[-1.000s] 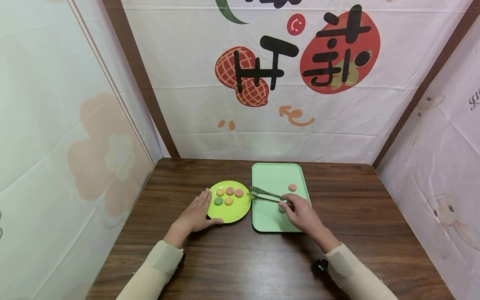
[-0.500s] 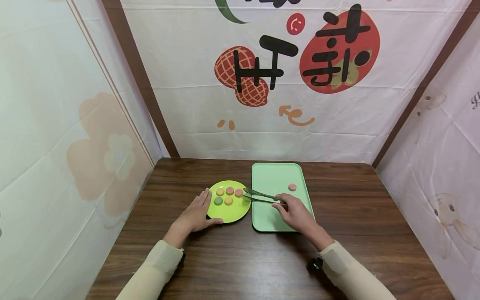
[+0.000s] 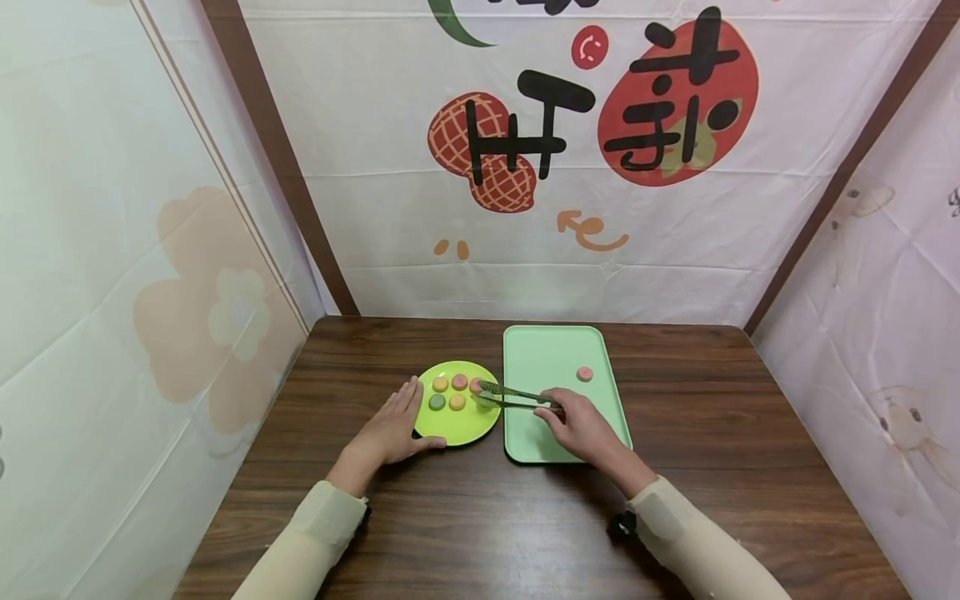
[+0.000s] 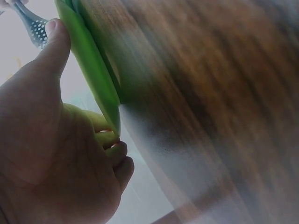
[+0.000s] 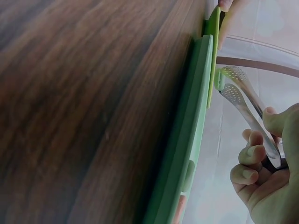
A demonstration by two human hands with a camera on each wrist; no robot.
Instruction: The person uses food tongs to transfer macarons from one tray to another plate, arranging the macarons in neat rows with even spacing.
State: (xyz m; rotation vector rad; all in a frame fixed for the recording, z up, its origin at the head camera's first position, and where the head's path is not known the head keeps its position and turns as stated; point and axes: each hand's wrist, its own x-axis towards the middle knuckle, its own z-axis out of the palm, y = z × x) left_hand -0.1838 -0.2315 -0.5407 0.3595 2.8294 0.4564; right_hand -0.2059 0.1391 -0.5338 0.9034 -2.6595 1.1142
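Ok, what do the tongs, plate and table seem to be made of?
Tongs: metal, probably steel; smooth grey sheen with punched holes.
Plate: likely plastic, smooth; thin and evenly bright green, though another material is possible.
Table: wood or wood-look laminate, satin; brown grain with soft reflections.

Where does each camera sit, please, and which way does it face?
Head: on the head, facing forward and down at the plate, tray and tongs; left hand, right hand and sleeves show.
Left wrist: on that wrist, facing the plate's edge and table; left hand shows.
Right wrist: on that wrist, facing tongs and tray; both hands partly show.
Head and right wrist views share the tray.
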